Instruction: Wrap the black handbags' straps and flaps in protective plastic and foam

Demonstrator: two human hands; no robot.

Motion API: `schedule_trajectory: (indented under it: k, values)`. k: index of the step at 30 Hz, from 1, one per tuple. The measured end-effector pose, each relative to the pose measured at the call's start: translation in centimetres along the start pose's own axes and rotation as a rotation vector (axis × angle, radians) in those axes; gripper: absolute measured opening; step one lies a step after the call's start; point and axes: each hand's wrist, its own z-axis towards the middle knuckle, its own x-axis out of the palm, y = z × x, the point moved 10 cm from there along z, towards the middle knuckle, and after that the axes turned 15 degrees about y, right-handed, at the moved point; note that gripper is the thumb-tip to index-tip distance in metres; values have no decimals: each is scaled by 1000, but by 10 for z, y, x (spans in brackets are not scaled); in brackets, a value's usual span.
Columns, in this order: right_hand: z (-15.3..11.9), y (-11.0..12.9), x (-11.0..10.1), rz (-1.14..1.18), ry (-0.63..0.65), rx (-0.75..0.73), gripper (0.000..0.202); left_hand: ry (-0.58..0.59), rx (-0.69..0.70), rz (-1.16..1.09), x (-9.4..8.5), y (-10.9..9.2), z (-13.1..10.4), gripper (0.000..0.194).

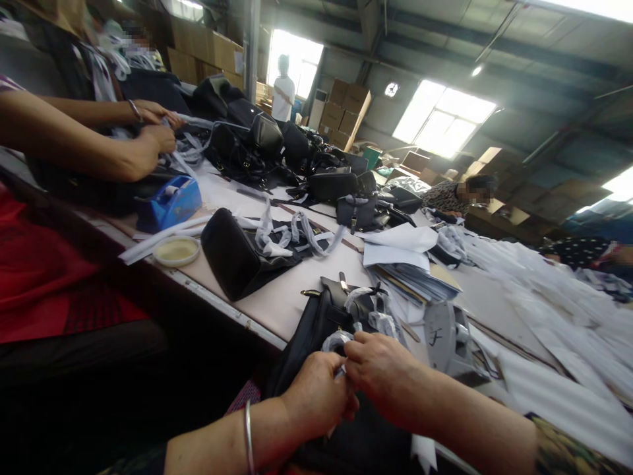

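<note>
A black handbag [306, 330] leans on the table edge in front of me, its strap [339, 341] wrapped in whitish translucent film. My left hand [319, 389], a silver bangle at its wrist, is closed with a bit of the wrapped strap showing at its fingers. Against it, my right hand [378, 373] pinches the same strap over the bag's front. The fingertips of both hands are partly hidden. Just beyond, another black bag [230, 254] lies on its side with its wrapped straps [316, 237] loose.
A blue tape dispenser [171, 203] and a round shallow dish [177, 251] stand at left, near a co-worker's hands [158, 128]. A stack of papers [410, 264] and a grey tape dispenser [448, 340] are at right. Black bags [331, 187] pile up behind; white sheeting [539, 284] covers the far right.
</note>
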Motion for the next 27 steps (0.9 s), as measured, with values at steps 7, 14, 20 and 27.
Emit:
schedule_trajectory:
  k: [7, 14, 20, 27]
  values:
    - [-23, -14, 20, 240, 0, 212, 30, 33, -9, -98, 1, 2, 2, 35]
    - [-43, 2, 27, -151, -393, 212, 53, 103, 0, -175, 3, -11, -4, 22]
    - [-51, -1, 29, -44, -611, 225, 45, 113, 9, -181, 3, -13, -4, 43]
    - [-161, -90, 51, 544, -1051, 534, 38, -8, -43, -96, -12, -18, -3, 66]
